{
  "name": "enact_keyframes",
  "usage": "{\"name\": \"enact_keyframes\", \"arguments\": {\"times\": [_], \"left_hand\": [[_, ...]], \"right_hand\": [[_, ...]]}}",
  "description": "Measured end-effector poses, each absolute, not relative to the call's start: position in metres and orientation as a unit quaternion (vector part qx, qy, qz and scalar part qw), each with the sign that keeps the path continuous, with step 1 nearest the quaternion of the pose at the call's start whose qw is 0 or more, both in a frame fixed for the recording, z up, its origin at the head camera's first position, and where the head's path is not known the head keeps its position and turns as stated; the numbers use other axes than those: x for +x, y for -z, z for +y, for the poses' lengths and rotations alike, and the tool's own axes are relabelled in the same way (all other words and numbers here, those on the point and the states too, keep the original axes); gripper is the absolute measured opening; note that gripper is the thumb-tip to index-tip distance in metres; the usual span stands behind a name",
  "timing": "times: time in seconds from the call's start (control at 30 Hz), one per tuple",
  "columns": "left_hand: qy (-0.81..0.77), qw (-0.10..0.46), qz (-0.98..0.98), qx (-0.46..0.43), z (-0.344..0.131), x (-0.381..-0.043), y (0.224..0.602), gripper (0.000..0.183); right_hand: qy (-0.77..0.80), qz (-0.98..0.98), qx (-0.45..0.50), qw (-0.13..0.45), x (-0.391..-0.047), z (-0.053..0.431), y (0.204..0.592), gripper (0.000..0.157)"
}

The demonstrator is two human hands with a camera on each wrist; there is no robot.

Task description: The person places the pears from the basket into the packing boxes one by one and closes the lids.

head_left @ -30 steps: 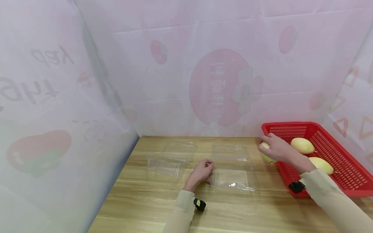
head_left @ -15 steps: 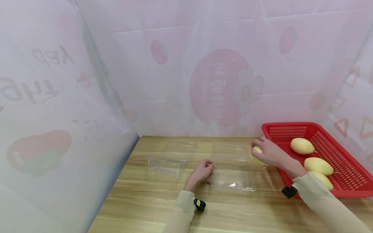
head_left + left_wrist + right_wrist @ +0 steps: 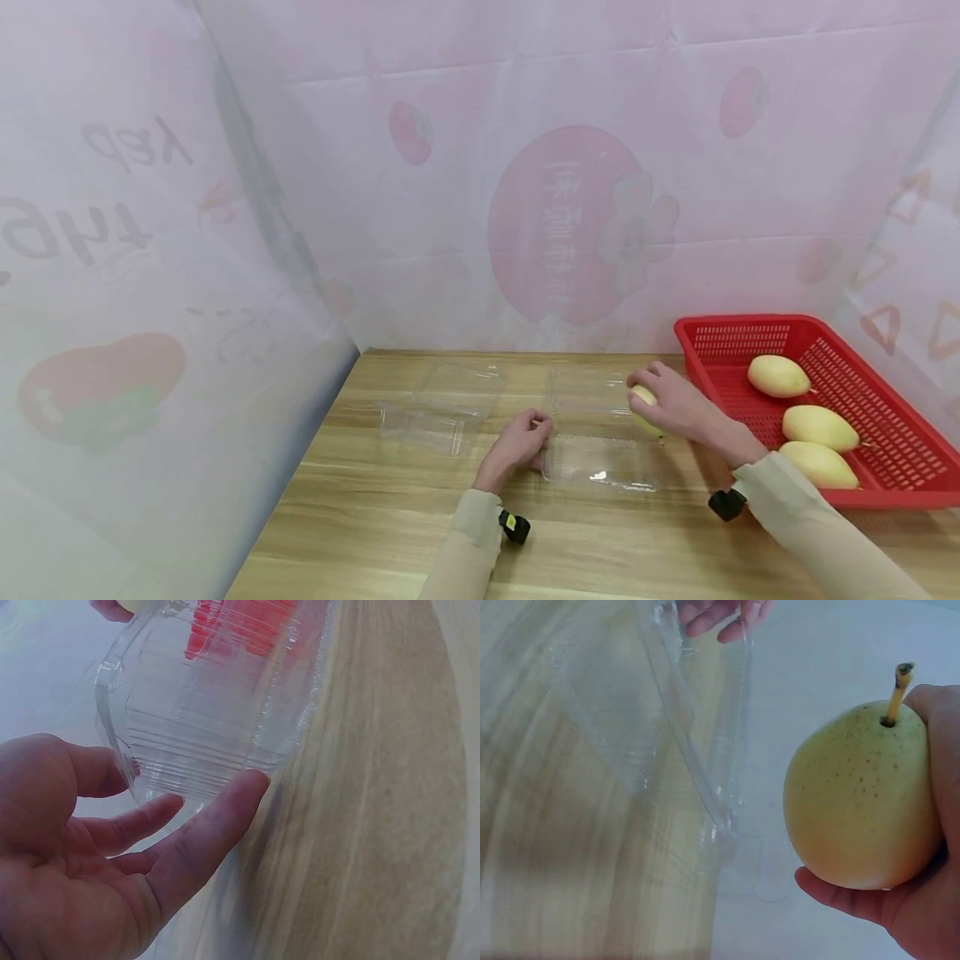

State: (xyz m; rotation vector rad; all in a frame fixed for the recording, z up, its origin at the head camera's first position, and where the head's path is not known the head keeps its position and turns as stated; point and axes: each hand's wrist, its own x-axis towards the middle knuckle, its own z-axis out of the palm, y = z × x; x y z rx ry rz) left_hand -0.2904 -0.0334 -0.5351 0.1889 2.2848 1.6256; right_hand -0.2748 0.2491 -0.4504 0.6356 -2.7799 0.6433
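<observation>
A pale yellow pear (image 3: pixel 862 802) with a short stem is gripped in my right hand (image 3: pixel 678 407), its stem side facing the right wrist camera. In the head view, the pear is above the right side of an opened clear plastic clamshell box (image 3: pixel 596 458) on the table. My left hand (image 3: pixel 516 443) holds that box at its left side. The left wrist view has the thumb on the rim of the ribbed box wall (image 3: pixel 202 742) and curled fingers (image 3: pixel 217 832) against its outside. Nothing lies inside the box.
Another opened clear plastic box (image 3: pixel 423 427) stands to the left on the wooden table (image 3: pixel 360 533). At the right is a red slotted basket (image 3: pixel 892 498) with several pears, among them one at the back (image 3: pixel 778 377). Printed white sheets (image 3: pixel 450 208) enclose the table's back and sides.
My right hand has carried the pear leftward, from the basket's left edge to the opened box. A pear in the basket, hidden earlier by the arm, now shows. The left hand stays put.
</observation>
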Motion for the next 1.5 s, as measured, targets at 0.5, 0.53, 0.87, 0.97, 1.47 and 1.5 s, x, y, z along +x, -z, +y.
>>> {"name": "enact_keyframes", "arguments": {"times": [0.5,0.53,0.87,0.97,1.47,1.5], "left_hand": [[-0.573,0.163,0.800,0.069,-0.033,-0.288,0.534,0.029],[-0.574,0.163,0.799,0.069,-0.033,-0.288,0.534,0.029],[-0.576,0.168,0.797,0.068,-0.033,-0.288,0.533,0.030],[-0.575,0.166,0.798,0.065,-0.033,-0.288,0.534,0.031],[-0.568,0.160,0.805,0.069,-0.034,-0.288,0.534,0.031],[-0.568,0.160,0.804,0.068,-0.034,-0.288,0.534,0.031]], "right_hand": [[-0.217,-0.921,0.269,0.182,-0.274,0.224,0.480,0.026],[-0.210,-0.915,0.282,0.200,-0.274,0.223,0.482,0.026],[-0.173,-0.886,0.342,0.260,-0.271,0.218,0.499,0.024],[-0.169,-0.885,0.350,0.257,-0.269,0.218,0.501,0.025],[-0.127,-0.875,0.389,0.259,-0.265,0.215,0.517,0.027],[-0.123,-0.876,0.389,0.258,-0.265,0.215,0.518,0.027]]}}
